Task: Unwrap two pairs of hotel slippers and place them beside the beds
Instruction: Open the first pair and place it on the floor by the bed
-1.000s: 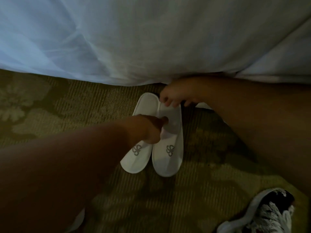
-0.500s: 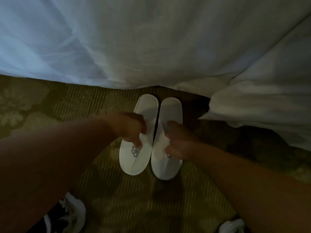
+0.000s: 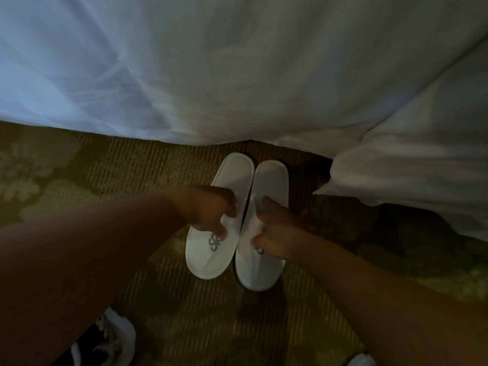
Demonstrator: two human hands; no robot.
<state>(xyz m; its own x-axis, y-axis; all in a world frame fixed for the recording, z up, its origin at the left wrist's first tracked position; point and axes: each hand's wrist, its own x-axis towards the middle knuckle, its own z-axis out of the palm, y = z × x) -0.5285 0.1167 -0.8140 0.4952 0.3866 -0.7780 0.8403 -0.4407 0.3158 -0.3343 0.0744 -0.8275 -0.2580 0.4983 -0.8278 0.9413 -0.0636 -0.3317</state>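
Observation:
Two white hotel slippers lie side by side on the patterned carpet, heels toward the bed. The left slipper (image 3: pixel 211 257) shows a grey logo on its toe cover. The right slipper (image 3: pixel 269 180) has its logo mostly under my fingers. My left hand (image 3: pixel 211 212) grips the strap edge of the left slipper. My right hand (image 3: pixel 274 231) pinches the strap of the right slipper. White bed linen (image 3: pixel 237 75) hangs down just beyond the slippers' heels.
A fold of white duvet (image 3: pixel 412 180) droops to the right of the slippers. Green-gold floral carpet (image 3: pixel 105 175) covers the floor. My black-and-white sneakers show at the bottom left (image 3: pixel 116 339) and bottom right (image 3: pixel 361 361).
My right hand came down from the bed skirt onto the right slipper, and the linen dropped back. The slippers now lie straighter and closer together. My left hand shifted onto the left slipper.

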